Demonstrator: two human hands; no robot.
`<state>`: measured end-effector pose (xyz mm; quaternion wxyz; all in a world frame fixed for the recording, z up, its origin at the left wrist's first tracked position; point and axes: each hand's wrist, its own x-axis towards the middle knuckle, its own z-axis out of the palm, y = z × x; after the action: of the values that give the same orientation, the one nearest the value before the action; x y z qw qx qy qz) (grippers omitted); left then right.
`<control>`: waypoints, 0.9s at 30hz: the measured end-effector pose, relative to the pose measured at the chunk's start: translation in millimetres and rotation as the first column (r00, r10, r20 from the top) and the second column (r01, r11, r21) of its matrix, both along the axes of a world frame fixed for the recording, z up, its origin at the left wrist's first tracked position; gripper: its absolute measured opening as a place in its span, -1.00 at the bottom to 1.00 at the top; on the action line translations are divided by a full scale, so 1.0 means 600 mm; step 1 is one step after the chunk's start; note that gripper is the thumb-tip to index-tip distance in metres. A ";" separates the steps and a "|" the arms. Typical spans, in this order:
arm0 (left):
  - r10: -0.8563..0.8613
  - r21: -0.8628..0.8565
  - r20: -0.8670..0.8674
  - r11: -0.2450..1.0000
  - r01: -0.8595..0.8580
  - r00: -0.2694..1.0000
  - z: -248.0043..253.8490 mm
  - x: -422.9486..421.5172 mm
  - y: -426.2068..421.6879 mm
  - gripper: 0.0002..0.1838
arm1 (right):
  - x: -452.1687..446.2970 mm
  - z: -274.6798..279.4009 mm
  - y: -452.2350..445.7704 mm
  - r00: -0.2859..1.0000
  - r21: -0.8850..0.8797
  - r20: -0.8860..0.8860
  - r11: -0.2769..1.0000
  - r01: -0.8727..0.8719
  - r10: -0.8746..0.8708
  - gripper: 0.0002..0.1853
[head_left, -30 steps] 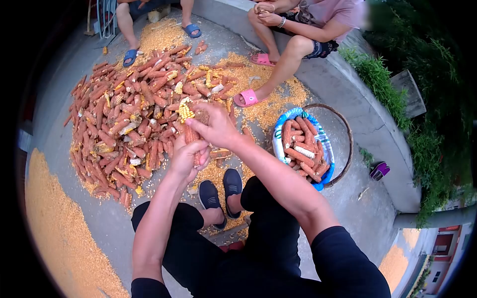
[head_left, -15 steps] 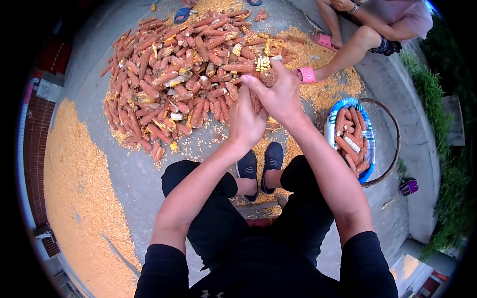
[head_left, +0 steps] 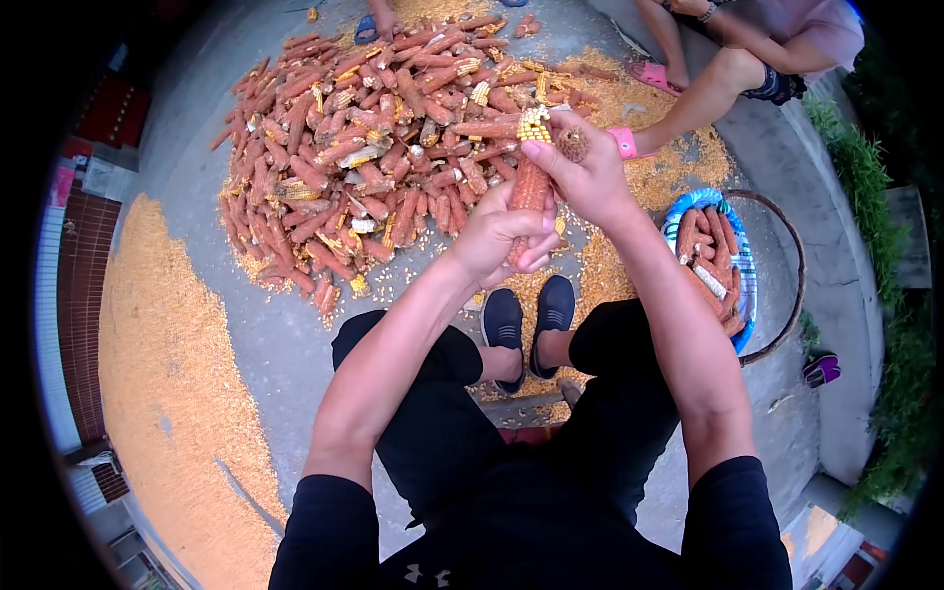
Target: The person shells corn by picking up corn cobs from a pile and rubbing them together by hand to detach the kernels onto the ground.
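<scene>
My left hand (head_left: 500, 234) is closed around the lower part of a reddish corn cob (head_left: 532, 192), which points up and away from me. Yellow kernels (head_left: 534, 125) show at its far end, beside my right thumb. Against this end, my right hand (head_left: 593, 177) is closed on a second corn cob (head_left: 573, 145); only its round brown tip shows and my fingers hide the rest. Just beyond both hands lies a large heap of mostly bare red cobs (head_left: 354, 162), a few with kernels left on.
A basket with a blue-and-white lining (head_left: 747, 285) holds several cobs on my right. Loose kernels (head_left: 177, 393) cover the ground at left. A person in pink sandals (head_left: 728, 84) sits at upper right; another person's hand (head_left: 383, 18) is at the heap's far edge.
My hands have turned and moved slightly apart, so the cob in my left hand and the second cob's tip now show. The other person's hand has come in at the far edge.
</scene>
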<state>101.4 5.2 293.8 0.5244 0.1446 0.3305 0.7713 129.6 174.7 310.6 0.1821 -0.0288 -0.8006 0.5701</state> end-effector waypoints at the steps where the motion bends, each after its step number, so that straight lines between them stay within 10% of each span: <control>1: -0.001 0.002 -0.016 1.000 0.001 1.000 -0.001 -0.001 0.000 -0.80 | -0.004 -0.008 0.001 0.998 -0.005 -0.056 1.000 0.016 -0.016 -0.60; 6: -0.094 0.135 0.095 0.988 0.080 0.991 -0.012 -0.017 -0.004 -0.79 | -0.003 -0.010 0.018 0.996 -0.343 0.074 0.939 -0.012 0.040 -0.57; 12: 0.117 0.003 -0.171 0.993 -0.118 0.978 -0.020 -0.015 0.016 -0.79 | -0.002 -0.001 0.018 0.982 -0.437 0.082 0.891 -0.118 0.171 -0.60; 21: 0.264 -0.235 -0.647 0.823 -0.517 0.715 -0.010 0.003 0.020 -0.89 | -0.006 -0.002 -0.018 0.993 -0.133 0.096 0.990 -0.051 0.064 -0.60; 27: 0.107 -0.136 -0.248 0.980 -0.144 0.963 0.002 -0.012 -0.001 -0.79 | 0.007 0.013 -0.009 0.979 -0.368 0.129 0.925 -0.098 0.155 -0.70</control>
<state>94.5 4.3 294.7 0.4402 0.1744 0.4580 0.7524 133.7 169.6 318.6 0.0733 -0.0543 -0.6948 0.7134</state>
